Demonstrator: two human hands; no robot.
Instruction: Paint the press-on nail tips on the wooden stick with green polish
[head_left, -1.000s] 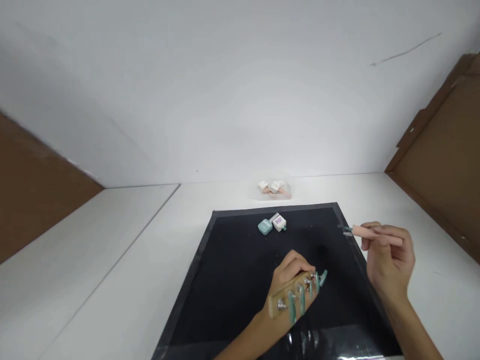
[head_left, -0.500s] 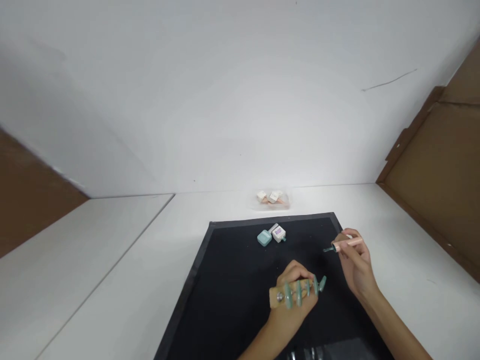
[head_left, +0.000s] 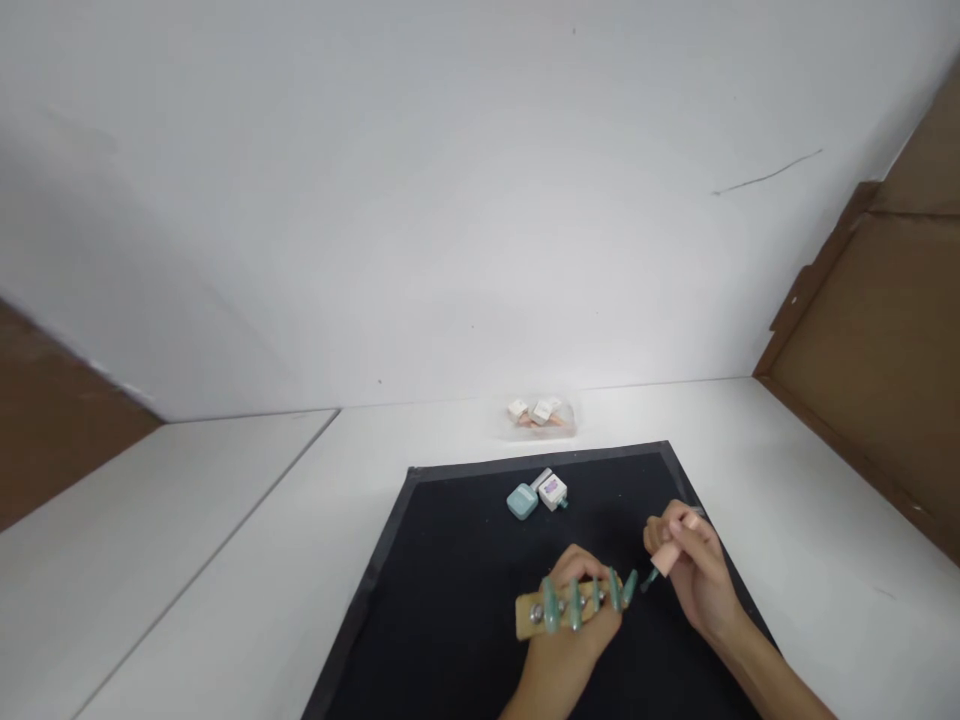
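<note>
My left hand (head_left: 574, 645) is closed around a pale wooden nail display stand (head_left: 525, 620). Several green false nails (head_left: 551, 606) stand in a row on it, fixed on small metal mounts. Pinched in my right hand (head_left: 701, 580) is a nail polish brush (head_left: 665, 558) with a pink cap; its green-coated bristles point down and left, close to the rightmost nail but apart from it. Farther back on the black mat (head_left: 435, 570) lie a teal nail polish bottle (head_left: 522, 502) and a white-labelled bottle (head_left: 553, 491) with green at its neck.
Behind the mat, a clear plastic tray (head_left: 564, 430) holds white-and-pink bottles. The mat lies on a white table (head_left: 300, 540) against a white wall (head_left: 450, 200). Brown cardboard panels (head_left: 870, 330) stand at the right and left.
My right hand has turned the brush from nearly level to slanting downward and brought it nearer the rightmost nail. The nail stand has shifted slightly left in the view, which has tilted a little.
</note>
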